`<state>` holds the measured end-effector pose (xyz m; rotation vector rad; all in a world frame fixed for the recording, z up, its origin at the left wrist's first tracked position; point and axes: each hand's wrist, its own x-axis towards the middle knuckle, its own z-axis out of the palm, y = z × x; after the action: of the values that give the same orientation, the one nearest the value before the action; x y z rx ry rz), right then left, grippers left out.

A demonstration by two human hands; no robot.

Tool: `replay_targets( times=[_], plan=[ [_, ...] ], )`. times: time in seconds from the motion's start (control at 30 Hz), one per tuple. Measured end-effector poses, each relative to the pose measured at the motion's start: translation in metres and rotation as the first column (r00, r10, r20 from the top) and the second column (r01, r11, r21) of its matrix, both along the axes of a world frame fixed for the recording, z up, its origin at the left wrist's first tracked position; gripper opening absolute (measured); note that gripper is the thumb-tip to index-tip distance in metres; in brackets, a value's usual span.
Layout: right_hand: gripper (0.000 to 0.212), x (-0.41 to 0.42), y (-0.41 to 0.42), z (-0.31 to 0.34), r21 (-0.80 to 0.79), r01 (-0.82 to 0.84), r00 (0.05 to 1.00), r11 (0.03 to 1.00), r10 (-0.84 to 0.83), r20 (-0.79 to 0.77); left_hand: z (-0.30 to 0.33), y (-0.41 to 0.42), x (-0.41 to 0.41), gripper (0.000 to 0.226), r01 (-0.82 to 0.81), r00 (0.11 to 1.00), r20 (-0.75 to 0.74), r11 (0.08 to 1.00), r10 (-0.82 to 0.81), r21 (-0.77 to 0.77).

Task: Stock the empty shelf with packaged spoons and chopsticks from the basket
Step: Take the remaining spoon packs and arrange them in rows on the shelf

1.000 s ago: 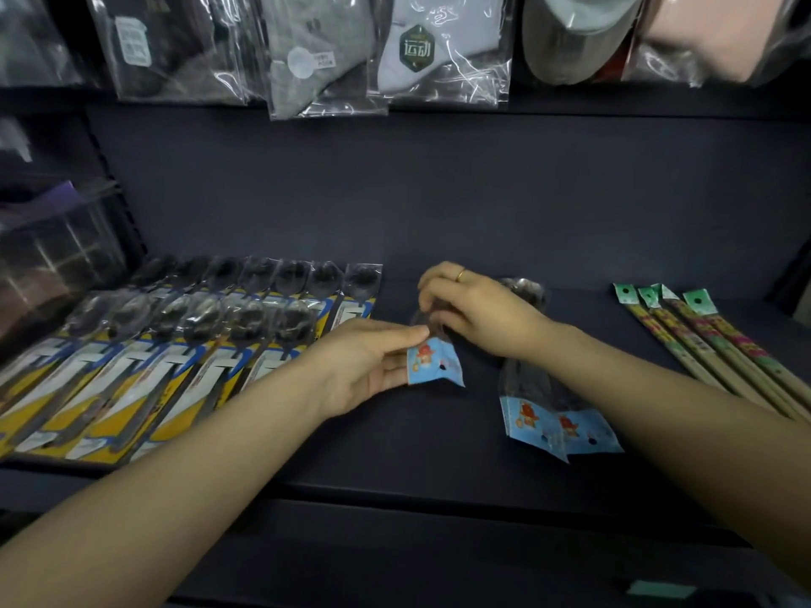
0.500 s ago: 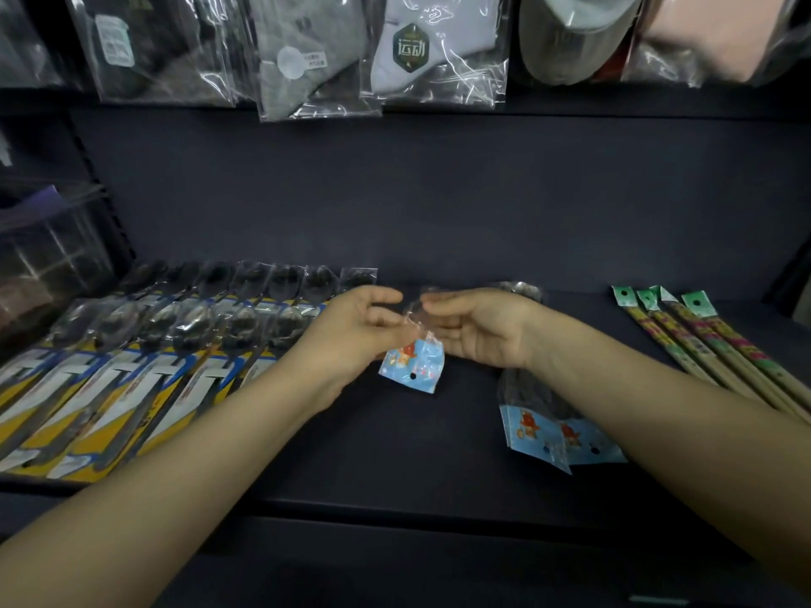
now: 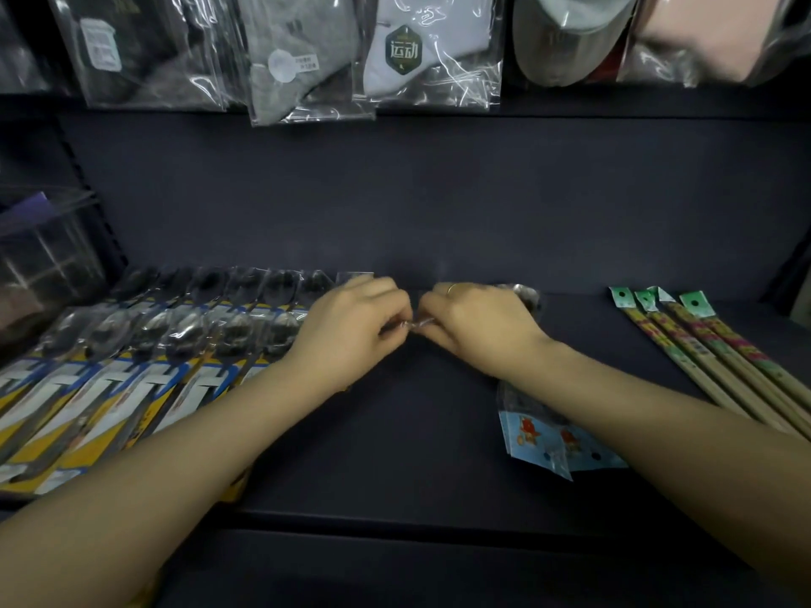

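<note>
My left hand (image 3: 351, 326) and my right hand (image 3: 478, 324) meet over the middle of the dark shelf (image 3: 395, 454), fingers pinched together on a small clear spoon packet (image 3: 410, 325) that is mostly hidden between them. Left of the hands lie two overlapping rows of spoons in yellow-and-blue packs (image 3: 145, 366). Under my right forearm rest two small spoon packets with light-blue cartoon headers (image 3: 548, 436). Several packaged chopsticks with green tops (image 3: 702, 348) lie side by side at the right. No basket is in view.
Bagged socks (image 3: 307, 59) and other clear packets hang from the shelf above. A clear plastic box (image 3: 39, 256) stands at the far left. The shelf's front edge (image 3: 395, 517) runs below my forearms.
Both hands moved back toward the shelf's rear with the small packet. Its light-blue header, visible earlier, is now hidden between my fingers. The view shifted slightly.
</note>
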<state>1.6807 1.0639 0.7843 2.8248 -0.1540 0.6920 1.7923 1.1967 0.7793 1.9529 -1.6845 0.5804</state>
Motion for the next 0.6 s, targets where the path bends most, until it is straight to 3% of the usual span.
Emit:
replay_targets(
  times=[0.07,0.13,0.17,0.23,0.3,0.4,0.47,0.6],
  plan=[
    [0.020,0.000,0.000,-0.001,-0.273,-0.146,0.988,0.951,0.129,-0.079,-0.007,0.005,0.000,0.012,0.030,0.999,0.024,0.995,-0.033,0.099],
    [0.019,0.002,-0.006,-0.001,-0.138,-0.223,0.935,0.965,0.172,-0.310,-0.015,0.010,0.000,0.004,0.067,0.997,0.014,0.971,-0.073,0.231],
    [0.025,0.001,-0.011,-0.002,0.023,-0.200,0.902,0.980,0.193,-0.387,-0.018,0.012,0.001,0.004,0.084,0.996,-0.020,0.955,-0.082,0.285],
    [0.035,0.000,-0.020,-0.005,0.328,-0.107,0.898,0.938,0.233,-0.373,-0.019,0.014,0.004,0.009,0.104,0.990,-0.126,0.938,-0.065,0.330],
    [0.038,0.003,-0.030,-0.009,0.484,-0.023,0.955,0.875,0.162,-0.247,-0.020,0.017,0.007,0.018,0.116,0.982,-0.183,0.923,-0.051,0.366],
    [0.033,0.014,-0.040,-0.014,0.569,0.167,0.961,0.805,-0.005,-0.275,-0.020,0.022,0.004,0.036,0.127,0.975,-0.221,0.897,-0.034,0.424],
    [0.038,0.023,-0.042,-0.016,0.595,0.236,0.943,0.768,-0.031,-0.333,-0.020,0.023,0.000,0.053,0.138,0.974,-0.221,0.890,-0.044,0.434],
    [0.044,0.042,-0.040,-0.021,0.507,0.238,0.905,0.828,0.001,-0.426,-0.025,0.022,-0.006,0.063,0.034,0.998,0.033,0.862,-0.059,0.506]
  ],
)
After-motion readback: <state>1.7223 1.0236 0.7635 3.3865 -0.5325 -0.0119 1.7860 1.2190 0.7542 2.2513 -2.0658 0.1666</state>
